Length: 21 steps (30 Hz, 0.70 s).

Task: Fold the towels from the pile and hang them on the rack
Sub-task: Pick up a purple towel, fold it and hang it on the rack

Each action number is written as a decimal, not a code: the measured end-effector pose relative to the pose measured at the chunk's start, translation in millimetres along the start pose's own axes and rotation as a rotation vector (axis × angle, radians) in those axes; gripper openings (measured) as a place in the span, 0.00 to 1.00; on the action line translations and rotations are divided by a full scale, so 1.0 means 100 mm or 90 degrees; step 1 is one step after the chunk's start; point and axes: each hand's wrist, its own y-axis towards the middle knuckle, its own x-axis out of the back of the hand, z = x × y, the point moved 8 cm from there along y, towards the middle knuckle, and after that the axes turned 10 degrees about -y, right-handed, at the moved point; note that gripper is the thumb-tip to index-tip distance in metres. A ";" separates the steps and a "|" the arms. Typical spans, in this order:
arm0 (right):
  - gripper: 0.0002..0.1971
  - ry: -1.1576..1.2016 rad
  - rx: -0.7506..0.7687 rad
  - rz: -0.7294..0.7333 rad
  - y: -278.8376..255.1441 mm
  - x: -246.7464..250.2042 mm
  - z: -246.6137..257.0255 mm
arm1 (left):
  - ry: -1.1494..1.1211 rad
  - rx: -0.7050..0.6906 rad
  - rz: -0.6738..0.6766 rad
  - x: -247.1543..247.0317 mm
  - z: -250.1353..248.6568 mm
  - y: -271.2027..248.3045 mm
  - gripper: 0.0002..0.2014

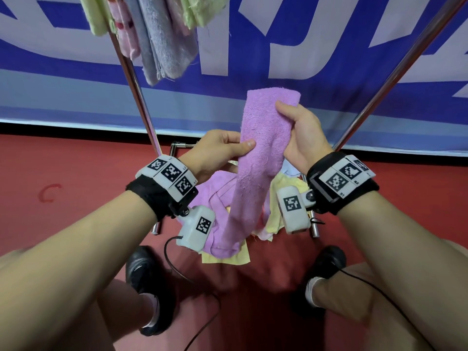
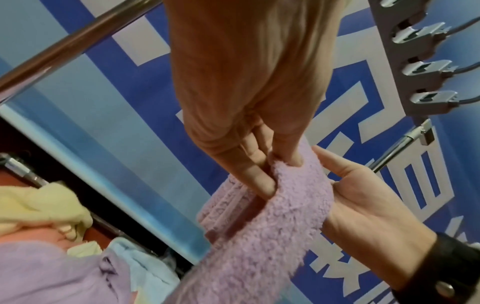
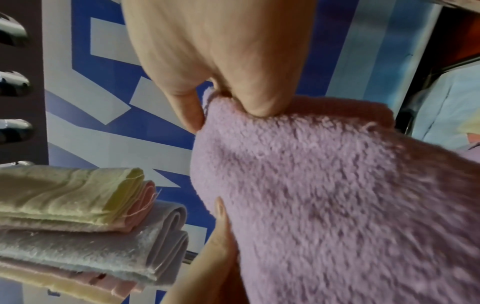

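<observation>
Red floor — blue-and-white banner behind, perhaps lettered.

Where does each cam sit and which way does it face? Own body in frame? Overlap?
Head: on the head, facing forward and down at the purple towel; shows left hand, right hand, forearms, shoes.
Left wrist: on the left wrist, looking along the left hand at the towel; the right hand shows too.
Right wrist: on the right wrist, looking along the right hand; hung towels at left.
Shared: all three see the purple towel.
</observation>
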 end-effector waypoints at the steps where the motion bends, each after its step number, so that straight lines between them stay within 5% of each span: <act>1: 0.20 -0.010 -0.004 0.001 0.01 0.01 0.01 | 0.005 0.001 -0.010 0.03 -0.01 0.00 0.07; 8: 0.26 -0.226 -0.175 0.187 -0.21 -0.15 -0.61 | -0.063 -0.064 -0.189 0.40 -0.08 0.03 0.05; 13: 0.11 -0.229 -0.083 0.103 -0.20 -0.11 -0.70 | 0.041 -0.111 -0.266 0.60 -0.12 0.04 0.09; 17: 0.16 -0.183 -0.018 0.057 -0.11 -0.12 -0.52 | -0.017 0.010 -0.155 0.39 0.02 0.06 0.26; 21: 0.15 -0.185 0.025 -0.016 -0.02 -0.02 -0.42 | 0.051 0.009 -0.087 0.27 0.06 0.04 0.24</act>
